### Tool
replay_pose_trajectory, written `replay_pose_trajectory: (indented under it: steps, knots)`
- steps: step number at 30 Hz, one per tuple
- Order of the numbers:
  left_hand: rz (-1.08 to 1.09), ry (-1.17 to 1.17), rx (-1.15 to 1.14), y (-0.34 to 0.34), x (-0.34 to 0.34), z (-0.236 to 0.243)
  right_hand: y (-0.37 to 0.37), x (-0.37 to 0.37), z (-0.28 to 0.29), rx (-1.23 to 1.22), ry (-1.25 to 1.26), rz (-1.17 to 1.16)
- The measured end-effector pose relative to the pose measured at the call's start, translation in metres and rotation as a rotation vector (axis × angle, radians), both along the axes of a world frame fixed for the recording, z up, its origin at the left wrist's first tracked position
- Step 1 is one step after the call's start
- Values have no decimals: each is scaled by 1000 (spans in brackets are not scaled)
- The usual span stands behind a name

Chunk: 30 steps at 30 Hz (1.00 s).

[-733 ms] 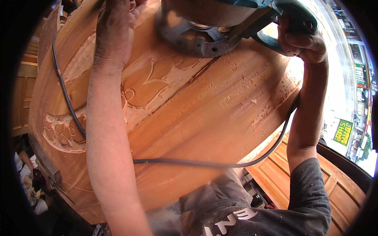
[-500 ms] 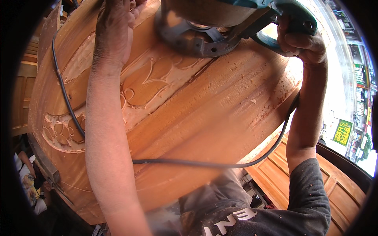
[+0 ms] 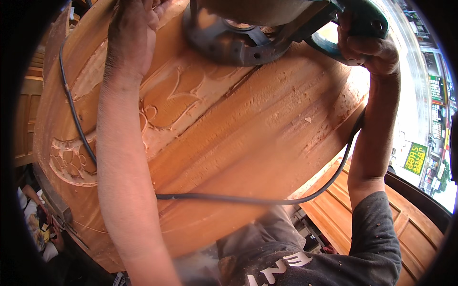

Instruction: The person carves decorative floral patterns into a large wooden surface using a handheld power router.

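Observation:
A large router (image 3: 238, 38) with a dark ring base and teal handles sits at the top of the wooden panel (image 3: 248, 138), whose left half bears carved floral outlines. My right hand (image 3: 367, 52) is wrapped round the router's right handle. My left hand (image 3: 133, 38) is at the top edge, left of the router, its fingers bent and partly cut off; what they hold, if anything, is hidden. A black cord (image 3: 224, 198) crosses the panel, runs under my left forearm and continues up along the left side.
Paneled wooden doors stand at the left (image 3: 26, 124) and lie at lower right (image 3: 372, 224). A metal bar clamp (image 3: 59, 207) lies along the panel's lower left edge. Another person (image 3: 40, 221) is partly visible at lower left. A bright street with signs (image 3: 415, 157) shows at right.
My left hand and forearm have shifted slightly left. The router has moved a little left and up, while my right hand on its handle has moved slightly right.

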<state>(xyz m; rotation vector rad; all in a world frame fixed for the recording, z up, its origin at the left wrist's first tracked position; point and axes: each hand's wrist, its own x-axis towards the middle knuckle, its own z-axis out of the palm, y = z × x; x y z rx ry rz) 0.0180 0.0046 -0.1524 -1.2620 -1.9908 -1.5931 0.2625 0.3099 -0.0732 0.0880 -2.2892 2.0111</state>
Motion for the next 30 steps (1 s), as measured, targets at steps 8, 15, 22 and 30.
replay_pose_trajectory:
  steps: [8,15,22,30]
  knots:
    - [-280,-326,155,4,7,2,-6,-4,-7,34,195,-67]
    - [-289,-621,361,19,43,25,-16,-8,3,22,185,-7]
    - [-535,-667,360,6,19,21,-4,-6,-5,-103,212,93]
    - [-465,-734,395,13,25,26,-17,-8,-8,309,359,-284]
